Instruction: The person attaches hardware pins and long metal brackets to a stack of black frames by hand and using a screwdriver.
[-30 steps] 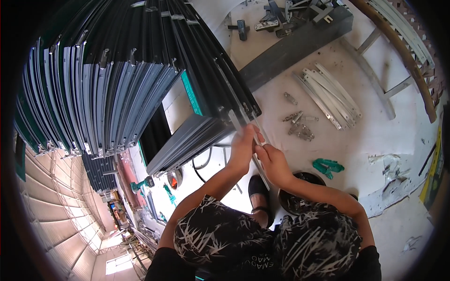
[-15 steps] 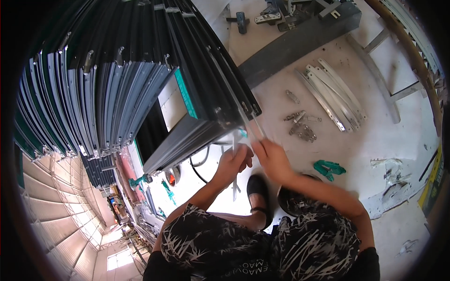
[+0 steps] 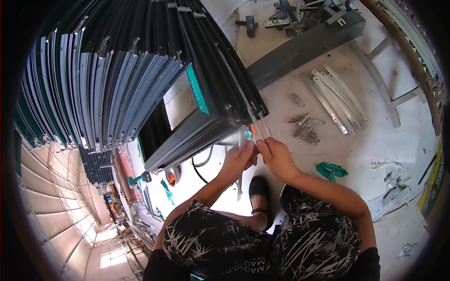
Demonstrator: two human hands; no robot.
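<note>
Pale floor (image 3: 349, 152) right of dark frame stack (image 3: 136, 82); pale hall roof (image 3: 61, 201) beyond stack. Left hand (image 3: 238, 162) curled around flat pale strip (image 3: 240, 185), just below stack's near corner; right hand (image 3: 280, 160) closed, pinching thin clear strip (image 3: 253, 122) reaching that corner.

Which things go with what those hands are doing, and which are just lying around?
In use, it seems:
- pale flat strip in the left hand
- thin strip at the right hand
- dark metal frames beside them

Apparently just lying around:
- pale metal bars
- small metal fittings
- crumpled green thing
</note>
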